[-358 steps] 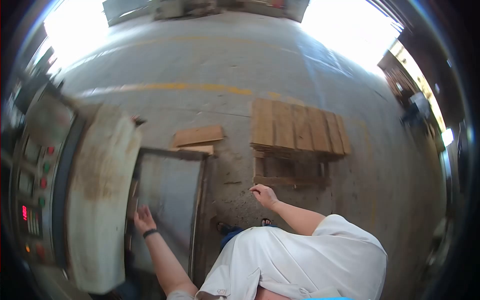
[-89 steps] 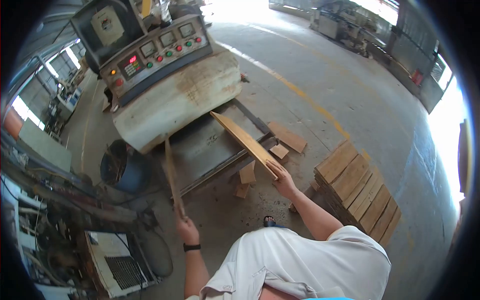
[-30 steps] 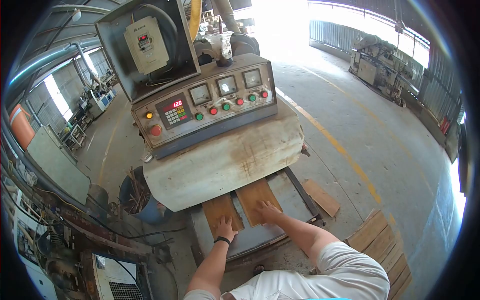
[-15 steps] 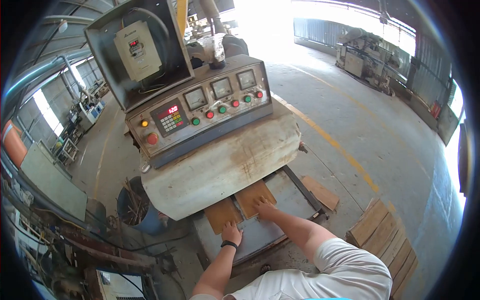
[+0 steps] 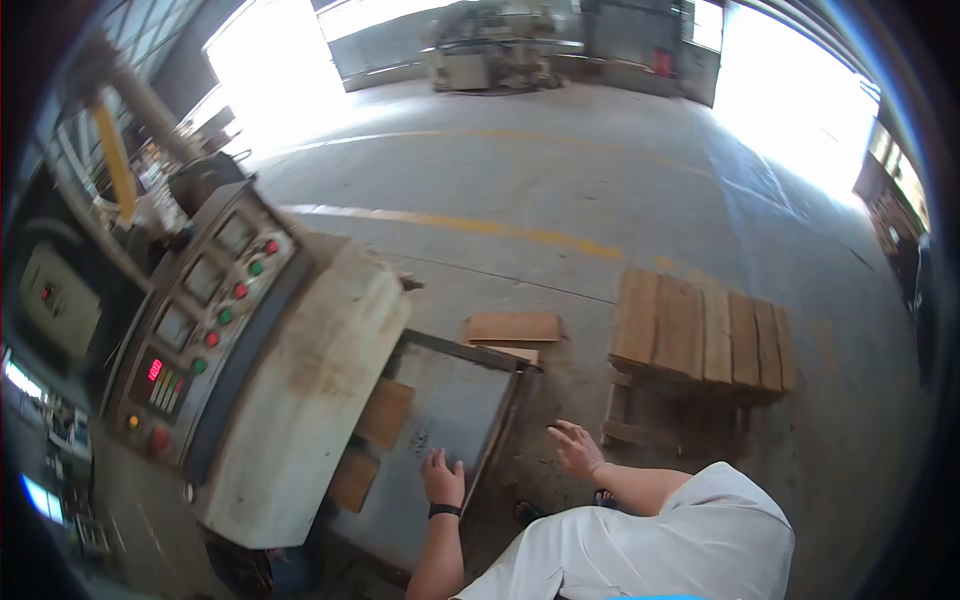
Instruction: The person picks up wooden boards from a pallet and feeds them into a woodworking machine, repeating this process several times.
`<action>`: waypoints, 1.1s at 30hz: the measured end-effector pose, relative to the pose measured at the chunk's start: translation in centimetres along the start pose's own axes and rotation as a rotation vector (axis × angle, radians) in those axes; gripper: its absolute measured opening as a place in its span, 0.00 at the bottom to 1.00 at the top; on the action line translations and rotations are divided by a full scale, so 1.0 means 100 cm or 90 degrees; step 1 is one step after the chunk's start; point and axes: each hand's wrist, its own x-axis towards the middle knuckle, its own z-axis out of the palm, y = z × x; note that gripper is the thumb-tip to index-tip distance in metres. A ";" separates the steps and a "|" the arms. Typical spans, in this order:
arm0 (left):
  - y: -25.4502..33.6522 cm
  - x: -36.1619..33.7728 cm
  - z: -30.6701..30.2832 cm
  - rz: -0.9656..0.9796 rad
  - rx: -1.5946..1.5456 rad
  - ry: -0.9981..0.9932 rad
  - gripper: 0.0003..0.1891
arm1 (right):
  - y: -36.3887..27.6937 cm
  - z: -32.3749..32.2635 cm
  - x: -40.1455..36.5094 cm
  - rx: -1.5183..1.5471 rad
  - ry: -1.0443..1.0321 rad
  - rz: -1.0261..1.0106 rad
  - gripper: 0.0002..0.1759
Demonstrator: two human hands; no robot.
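Observation:
My left hand (image 5: 443, 481), with a black band on its wrist, is open over the grey metal feed table (image 5: 440, 400) and holds nothing. Two brown wooden boards (image 5: 386, 413) lie side by side on that table, partly hidden under the machine's pale cover (image 5: 310, 360). The nearer board (image 5: 354, 479) is a short distance left of my left hand, apart from its fingers. Off the table's right edge, my right hand (image 5: 577, 450) is in the air with its fingers spread and empty. It is nearest to the stack of wooden boards (image 5: 690, 330).
The control panel (image 5: 205, 330), with coloured buttons and a red display, tops the machine at left. Loose boards (image 5: 514, 327) lie beyond the feed table. A low wooden support (image 5: 640, 432) is under the stack. A yellow line (image 5: 520, 232) crosses the concrete floor.
The view has swung right, toward the stack. Both hands have come off the two boards, which now sit farther under the cover. My right hand has moved off the feed table.

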 end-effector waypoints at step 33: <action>0.221 -0.182 0.343 0.165 0.205 -0.690 0.23 | 0.291 -0.039 -0.666 0.345 0.013 1.001 0.27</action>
